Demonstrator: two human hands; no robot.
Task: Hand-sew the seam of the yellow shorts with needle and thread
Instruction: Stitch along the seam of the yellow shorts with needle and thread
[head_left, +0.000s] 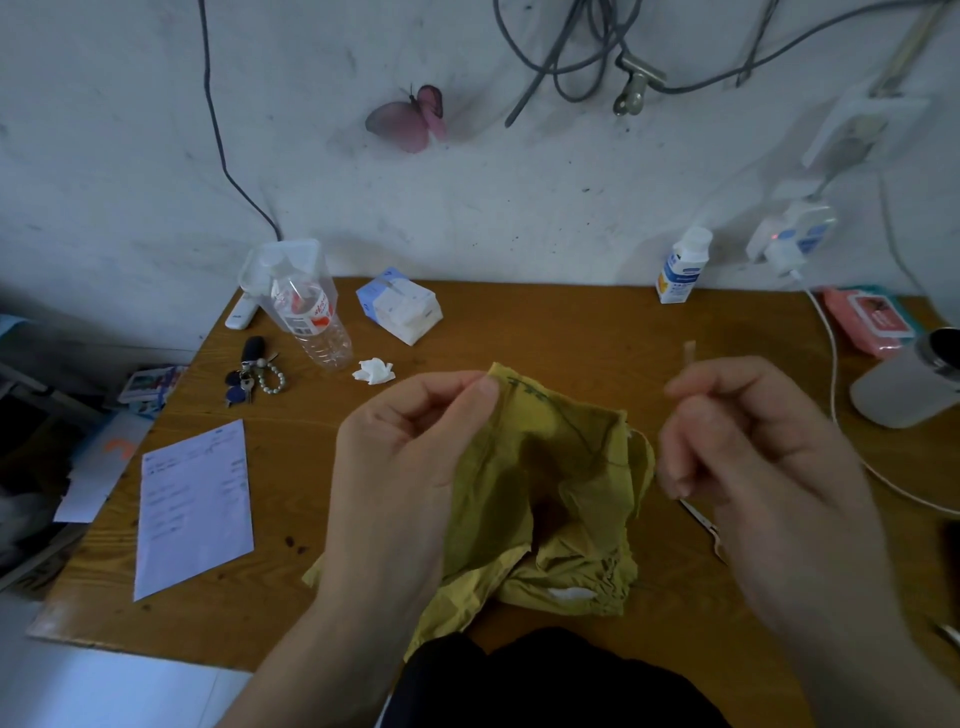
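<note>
Left hand (410, 447): fingers curled, thumb and forefinger pinching the top corner of the yellow shorts (519, 493) and holding that edge raised.
Right hand (753, 452): just to the right of the shorts, fingers curled and thumb against forefinger. It is too blurred to tell whether anything is gripped.
Yellow shorts: crumpled on the wooden surface (545, 322), between the two hands, with the lower folds at the near edge.
Seam: a row of dark stitches (524, 387) runs along the raised edge, just beside the left thumb.
Thread (613, 462): a thin dark strand crosses the right side of the shorts toward the right hand.
Needle: too small or blurred to make out.
Behind the shorts, left: crumpled tissue (373, 371), clear water bottle (311, 322), tissue pack (400, 306), key bunch (252, 371).
Left of the shorts: printed paper sheet (195, 506), lying flat.
Behind the shorts, right: small white bottle (683, 265) against the wall, pink wipes pack (872, 319).
Right of the shorts: white cable (831, 389), beyond the right hand.
</note>
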